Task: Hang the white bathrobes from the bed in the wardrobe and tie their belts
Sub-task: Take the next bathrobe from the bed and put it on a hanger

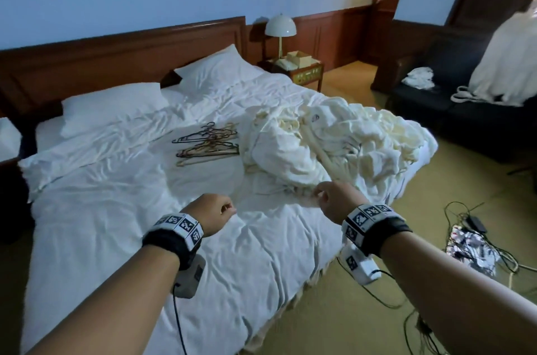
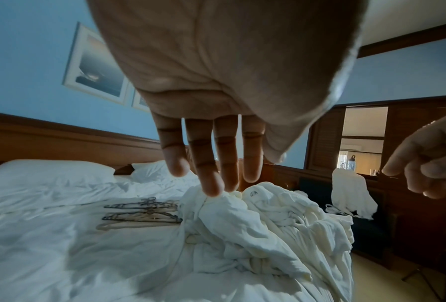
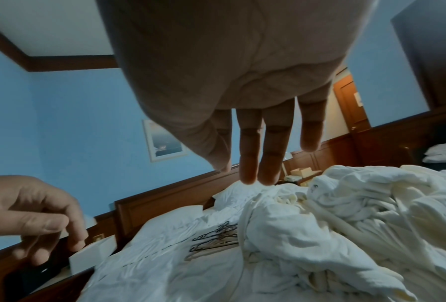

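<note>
A heap of white bathrobes (image 1: 334, 136) with loose belts lies on the right side of the bed (image 1: 116, 209). Several hangers (image 1: 207, 144) lie left of the heap. My left hand (image 1: 222, 210) hovers over the bare sheet, short of the heap, its fingers (image 2: 211, 173) relaxed and holding nothing. My right hand (image 1: 325, 197) hangs just above the heap's near edge, its fingers (image 3: 260, 169) straight and holding nothing. In the wrist views the heap (image 2: 255, 224) (image 3: 345, 214) lies just ahead, below the fingertips. Another white robe (image 1: 505, 64) hangs at the far right.
A dark sofa (image 1: 465, 122) with white cloth on it stands right of the bed. Cables and a crumpled bag (image 1: 470, 241) lie on the carpet by my right arm. A nightstand with a lamp (image 1: 280, 32) stands beside the headboard. Two pillows (image 1: 110, 107) lie at the bed's head.
</note>
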{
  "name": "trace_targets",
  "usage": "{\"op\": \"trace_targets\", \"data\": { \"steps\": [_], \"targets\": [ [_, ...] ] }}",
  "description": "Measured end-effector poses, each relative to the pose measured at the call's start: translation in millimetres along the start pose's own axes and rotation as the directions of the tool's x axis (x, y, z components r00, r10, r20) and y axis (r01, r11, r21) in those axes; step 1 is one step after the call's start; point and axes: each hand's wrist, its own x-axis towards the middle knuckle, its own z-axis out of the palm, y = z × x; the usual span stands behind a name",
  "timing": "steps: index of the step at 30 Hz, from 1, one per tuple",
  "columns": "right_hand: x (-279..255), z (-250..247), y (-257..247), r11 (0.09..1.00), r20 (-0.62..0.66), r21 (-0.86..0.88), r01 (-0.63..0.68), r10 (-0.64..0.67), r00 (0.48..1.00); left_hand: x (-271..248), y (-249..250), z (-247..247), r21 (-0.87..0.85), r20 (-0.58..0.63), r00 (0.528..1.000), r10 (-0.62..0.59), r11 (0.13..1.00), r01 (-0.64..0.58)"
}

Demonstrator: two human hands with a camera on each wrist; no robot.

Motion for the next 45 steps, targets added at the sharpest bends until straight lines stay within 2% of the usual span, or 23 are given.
{"op": "trace_targets", "data": {
  "steps": [4,7,12,17,21,25,30,33,36,39,43,45],
  "targets": [
    [58,-6,9,0.994,-0.019,0.069,-0.090,0.092,0.996,86,-8,-22,0.057,0.080,0.997,0.017,0.998,-0.022],
    [98,-10,32,0.982,-0.014,0.125,-0.143,0.146,0.989,153,5,-34,0.073,0.074,0.994,0.074,0.994,-0.080],
    [170,-8,93,0.977,0.033,0.105,-0.188,0.186,0.982,254,34,-16,0.013,0.088,0.989,0.121,0.992,-0.122],
    [258,-4,151,0.985,0.103,0.101,-0.143,0.133,0.986,335,49,27,-0.043,0.155,0.988,0.018,0.999,-0.011],
    [315,4,176,0.996,0.222,0.062,-0.056,0.041,0.974,373,58,48,-0.124,0.151,0.984,-0.095,0.986,0.115],
    [368,15,180,1.000,0.309,0.002,0.028,-0.027,0.951,373,54,69,-0.206,0.112,0.973,-0.202,0.953,0.221],
    [421,47,150,0.985,0.418,-0.060,0.161,-0.122,0.900,349,15,81,-0.193,0.171,0.927,-0.335,0.911,0.365],
    [440,70,127,0.976,0.453,-0.092,0.200,-0.138,0.881,344,-14,71,-0.237,0.121,0.899,-0.420,0.867,0.437],
    [453,86,110,0.972,0.467,-0.089,0.219,-0.154,0.871,339,-33,62,-0.277,0.060,0.888,-0.456,0.847,0.453],
    [470,102,98,0.981,0.437,-0.103,0.166,-0.105,0.893,320,-40,66,-0.262,0.091,0.864,-0.495,0.825,0.500],
    [494,127,95,0.987,0.409,-0.160,0.014,0.053,0.911,286,-51,83,-0.242,0.157,0.809,-0.567,0.772,0.588],
    [505,132,97,0.982,0.372,-0.184,0.043,0.029,0.928,275,-52,90,-0.237,0.185,0.774,-0.605,0.737,0.633]
  ]
}}
